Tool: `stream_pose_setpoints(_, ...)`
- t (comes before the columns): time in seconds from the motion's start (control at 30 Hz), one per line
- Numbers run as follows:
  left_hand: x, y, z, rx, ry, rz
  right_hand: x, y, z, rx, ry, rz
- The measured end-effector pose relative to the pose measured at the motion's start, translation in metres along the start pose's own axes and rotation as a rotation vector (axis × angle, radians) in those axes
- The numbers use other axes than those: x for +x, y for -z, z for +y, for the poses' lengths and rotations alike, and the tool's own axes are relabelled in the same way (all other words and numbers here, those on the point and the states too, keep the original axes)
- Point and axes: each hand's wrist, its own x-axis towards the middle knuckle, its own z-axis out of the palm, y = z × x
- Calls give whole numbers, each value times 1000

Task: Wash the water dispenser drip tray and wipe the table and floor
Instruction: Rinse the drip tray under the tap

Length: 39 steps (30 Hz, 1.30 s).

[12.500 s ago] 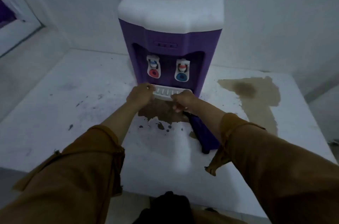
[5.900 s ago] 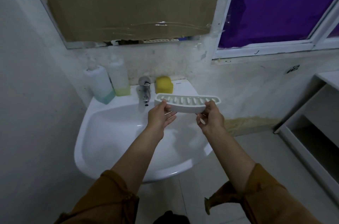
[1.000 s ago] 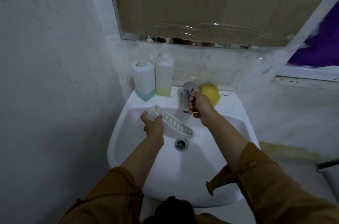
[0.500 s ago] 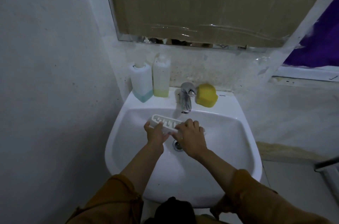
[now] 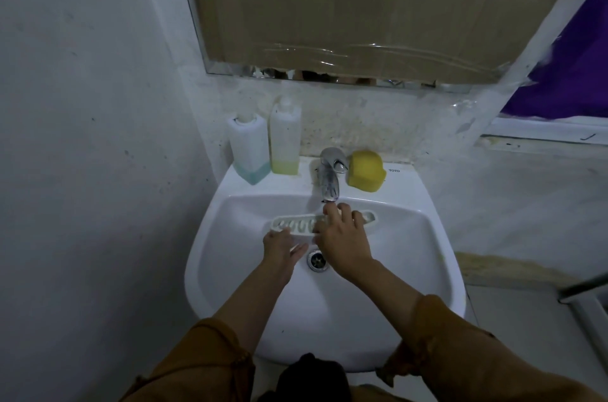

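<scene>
Loose mustard-brown sleeves (image 5: 460,335), pushed up both forearms.

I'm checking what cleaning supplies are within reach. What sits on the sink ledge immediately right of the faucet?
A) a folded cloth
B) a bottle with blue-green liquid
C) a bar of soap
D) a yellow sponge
D: the yellow sponge rests on the rim of the sink just right of the faucet; both bottles stand to the left.

Dim, bluish light all round, no clear source. Glare streaks on the tape (image 5: 329,51) across the cardboard (image 5: 362,0). Edges bow from the wide lens; sleeves at the bottom look soft.
</scene>
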Motion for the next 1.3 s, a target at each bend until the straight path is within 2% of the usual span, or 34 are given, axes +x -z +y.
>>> stream_pose_setpoints(0.1,1,1,3,6,-9,-12,-1,1,-2,-19,-20,38)
stream_pose_setpoints(0.27,4,-3,8,16,-81,-7,-6,-10,5,204,-57,-30)
stream_pose_setpoints(0.37,8,-6,14,209,-236,63,-14,-15,9,370,-115,-73)
stream_pose_setpoints(0.43,9,-8,17,377,-373,81,-15,-17,12,506,-291,-74)
stream_pose_setpoints(0.53,9,-10,19,510,-501,58,-15,-20,20,811,-659,-123)
stream_pose_setpoints(0.6,10,-9,20,452,-455,41,-16,-23,26,936,-872,-102)
stream_pose_setpoints(0.67,12,-9,20,261,-298,32,-18,-22,32,1018,-976,-26)
stream_pose_setpoints(0.73,11,-8,18,119,-149,19,-18,-20,37,1189,-942,59)
stream_pose_setpoints(0.83,10,-4,7,133,-57,-1,-19,-14,39,1366,-865,161)
stream_pose_setpoints(1.07,11,-5,-6,180,29,-25,-18,-6,38,1323,-820,344)
stream_pose_setpoints(1.3,8,-6,-10,196,178,-50,-19,-2,40,1261,-808,418)
